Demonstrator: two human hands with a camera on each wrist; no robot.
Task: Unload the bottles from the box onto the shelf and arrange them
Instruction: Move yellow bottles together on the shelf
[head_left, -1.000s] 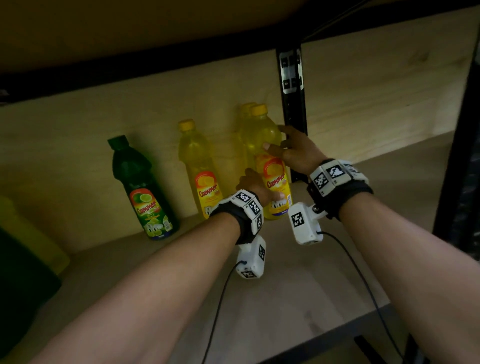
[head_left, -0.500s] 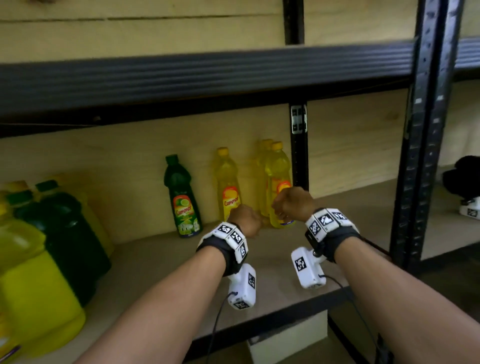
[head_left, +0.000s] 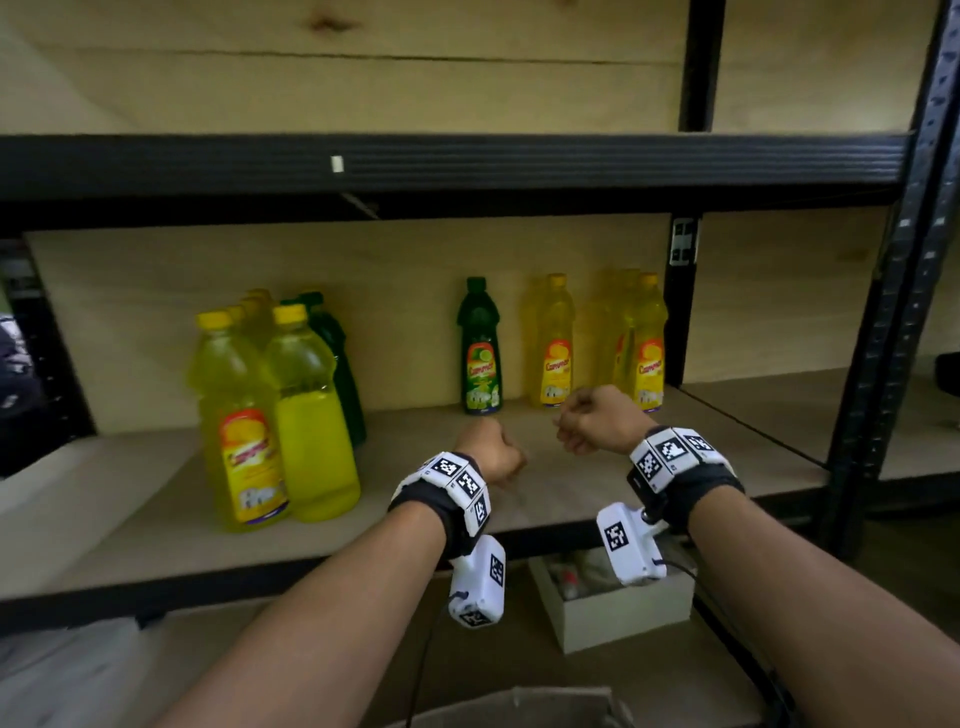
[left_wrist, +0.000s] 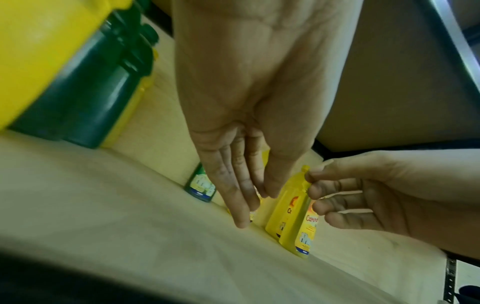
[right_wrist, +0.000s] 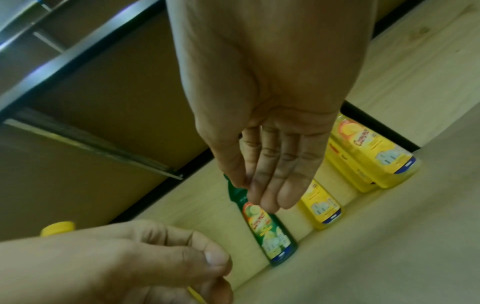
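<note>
Head view: a pale wooden shelf (head_left: 597, 499) in a black metal frame (head_left: 467, 163) carries upright bottles against a plywood back wall (head_left: 363, 270). At the back stand a small green bottle (head_left: 479, 353), a yellow bottle (head_left: 553, 345) just beside it, and a pair of yellow bottles (head_left: 647, 345) close to a black upright post (head_left: 680, 312). Toward the left a cluster of larger yellow bottles (head_left: 275, 415) stands nearer the front edge, with dark green bottles (head_left: 337, 364) behind. The left hand (head_left: 491, 452) and right hand (head_left: 597, 421) hang above the shelf in front of the small bottles, both empty, apart from them, backs toward the camera. Under the shelf a light box (head_left: 618, 603) sits on the floor; its contents are too dim to tell. A cardboard edge (head_left: 519, 706) shows at the bottom.

Left wrist view: the left hand (left_wrist: 244, 160) has its fingers extended and relaxed, holding nothing, above the shelf board (left_wrist: 116, 226). The right hand (left_wrist: 363, 195) is loosely curled and empty, beside the yellow pair (left_wrist: 293, 218).

Right wrist view: the right hand (right_wrist: 265, 144) shows slack, straight fingers, nothing held. The green bottle (right_wrist: 267, 228) and the yellow ones (right_wrist: 369, 152) stand along the wall.
</note>
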